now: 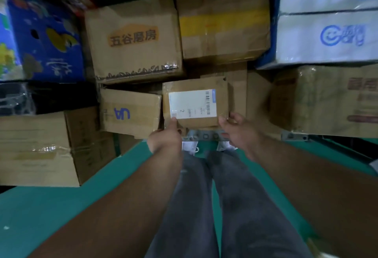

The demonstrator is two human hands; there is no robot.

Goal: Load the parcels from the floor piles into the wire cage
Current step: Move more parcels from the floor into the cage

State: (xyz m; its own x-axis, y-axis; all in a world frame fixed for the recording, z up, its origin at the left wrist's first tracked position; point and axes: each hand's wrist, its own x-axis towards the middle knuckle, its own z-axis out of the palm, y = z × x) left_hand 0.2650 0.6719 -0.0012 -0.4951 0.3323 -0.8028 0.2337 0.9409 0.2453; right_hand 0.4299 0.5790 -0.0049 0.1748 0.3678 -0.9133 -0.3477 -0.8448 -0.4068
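Hands hold the small labelled box [196, 102] by its near corners, left hand [166, 136] and right hand [237, 130] with fingers clamped on it. It sits between the UA box [131, 112] and a big carton [327, 102]. Best kept level and slid straight in, knuckles clear of both.

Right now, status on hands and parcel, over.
Both holding: left grip, right grip on parcel near corners. Label up, among stacked boxes. UA box close on its left.

Cartons [133, 38] wall parcel [196, 102] — approach free over green floor [61, 202].
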